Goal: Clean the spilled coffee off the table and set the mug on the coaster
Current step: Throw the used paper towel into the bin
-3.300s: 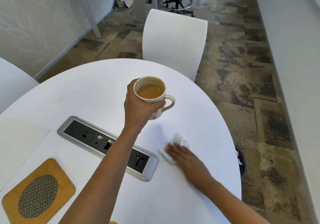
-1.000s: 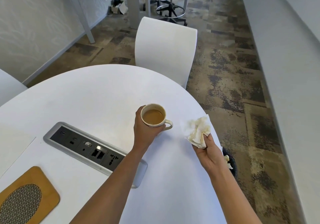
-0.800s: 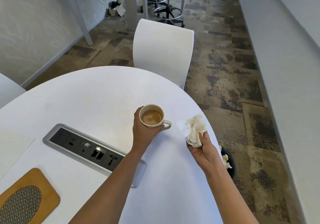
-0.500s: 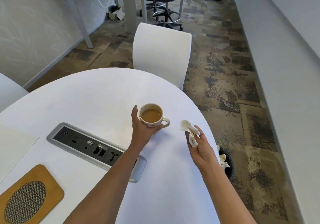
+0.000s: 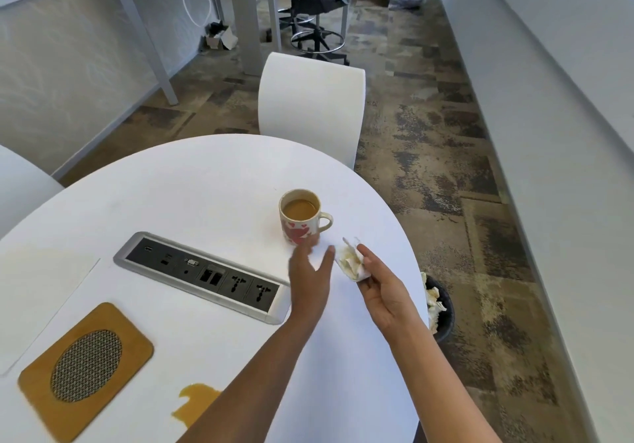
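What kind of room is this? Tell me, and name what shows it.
Probably an office meeting room: a white round table with a built-in power and data socket panel, a white chair pulled up, and a black swivel stool behind.

Mug (image 5: 299, 216) on table (image 5: 171, 185), far right of socket strip (image 5: 202, 272). Coaster (image 5: 85, 370) near left; spill (image 5: 195, 405) just right of it. Bin (image 5: 441, 308) on floor beyond right edge.

Mottled brown carpet (image 5: 446, 154), pale walls (image 5: 566, 82), white chair (image 5: 310, 109) behind the round table (image 5: 171, 181).
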`<act>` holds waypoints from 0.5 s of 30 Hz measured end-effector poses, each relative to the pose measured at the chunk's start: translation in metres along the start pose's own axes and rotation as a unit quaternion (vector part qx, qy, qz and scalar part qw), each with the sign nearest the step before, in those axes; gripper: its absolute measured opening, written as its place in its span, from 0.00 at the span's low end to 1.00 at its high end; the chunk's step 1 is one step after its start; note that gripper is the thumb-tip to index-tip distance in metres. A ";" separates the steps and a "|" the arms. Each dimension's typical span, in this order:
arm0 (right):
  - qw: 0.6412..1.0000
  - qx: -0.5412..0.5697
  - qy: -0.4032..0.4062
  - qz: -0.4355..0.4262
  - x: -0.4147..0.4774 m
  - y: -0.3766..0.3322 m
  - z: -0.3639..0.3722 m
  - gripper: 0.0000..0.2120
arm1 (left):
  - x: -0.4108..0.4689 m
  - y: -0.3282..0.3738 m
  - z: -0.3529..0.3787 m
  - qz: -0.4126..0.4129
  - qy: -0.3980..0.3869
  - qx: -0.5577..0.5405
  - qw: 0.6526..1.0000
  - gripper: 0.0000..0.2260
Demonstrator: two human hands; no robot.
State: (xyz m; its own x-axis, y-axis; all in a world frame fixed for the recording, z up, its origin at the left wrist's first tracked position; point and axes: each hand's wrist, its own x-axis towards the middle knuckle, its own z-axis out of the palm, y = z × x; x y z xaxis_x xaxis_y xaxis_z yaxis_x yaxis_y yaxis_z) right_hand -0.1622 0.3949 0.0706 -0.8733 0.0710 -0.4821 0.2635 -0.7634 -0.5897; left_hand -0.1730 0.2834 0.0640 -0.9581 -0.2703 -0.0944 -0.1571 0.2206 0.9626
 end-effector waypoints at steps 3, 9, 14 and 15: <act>1.000 -0.022 0.022 -0.004 -0.012 0.010 -0.005 0.15 | -0.014 0.017 0.000 -0.072 -0.112 -0.048 0.990 0.15; 0.988 -0.146 0.028 -0.028 -0.040 0.019 -0.013 0.17 | -0.028 0.021 -0.011 -0.176 -0.168 -0.027 0.970 0.22; 0.963 -0.240 0.078 -0.098 -0.061 0.027 -0.019 0.13 | -0.044 0.017 -0.023 -0.142 -0.192 -0.064 0.969 0.07; 0.960 -0.243 0.092 -0.103 -0.064 0.027 -0.021 0.13 | -0.047 0.017 -0.022 -0.129 -0.191 -0.059 0.971 0.07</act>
State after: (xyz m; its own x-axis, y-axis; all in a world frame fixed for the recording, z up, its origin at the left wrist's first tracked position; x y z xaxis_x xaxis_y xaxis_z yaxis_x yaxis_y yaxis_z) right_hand -0.0909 0.3829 0.0718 -0.8518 0.3343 -0.4032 0.2928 -0.3344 -0.8958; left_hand -0.1253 0.2787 0.0902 -0.9130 0.0706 -0.4018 -0.3967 0.0768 0.9147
